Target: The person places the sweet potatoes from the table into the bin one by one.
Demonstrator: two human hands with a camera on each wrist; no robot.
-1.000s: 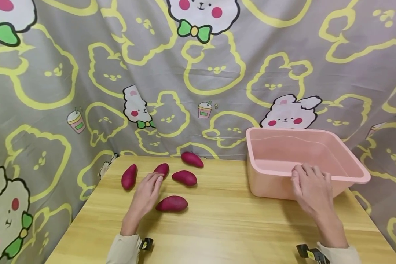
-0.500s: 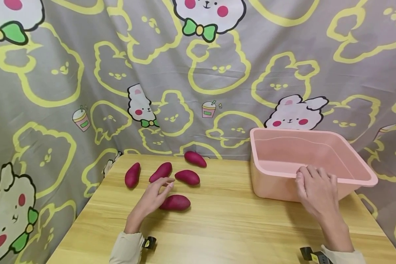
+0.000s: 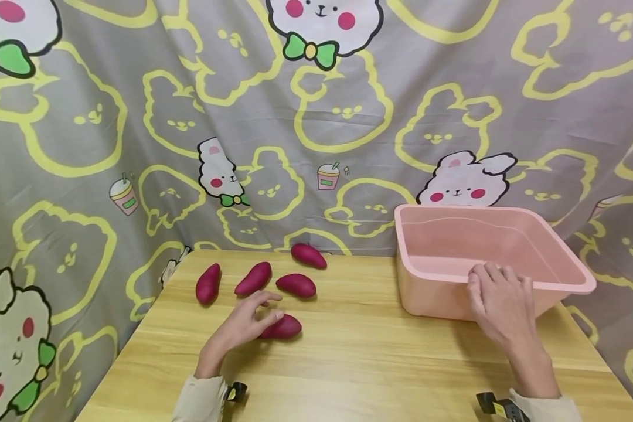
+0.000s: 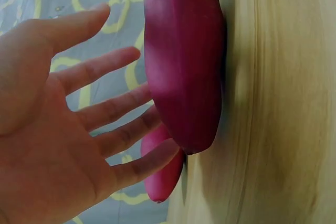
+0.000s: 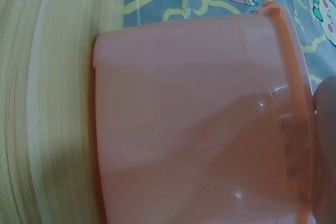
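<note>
Sweet potato [image 3: 290,326] farthest from the back edge of the worktop [image 3: 369,357] lies beside the left hand [image 3: 245,321], whose thumb partly covers it in the head view; that hand's fingers are spread wide, and contact cannot be told. Four more purple sweet potatoes [image 3: 253,279] lie toward the back left corner: one near the left edge, one by the back edge, two between. The right hand [image 3: 501,300] grips the front rim of a pink plastic tub [image 3: 438,297] standing near the back right corner. Grey printed cloth [image 3: 274,120] hangs behind.
</note>
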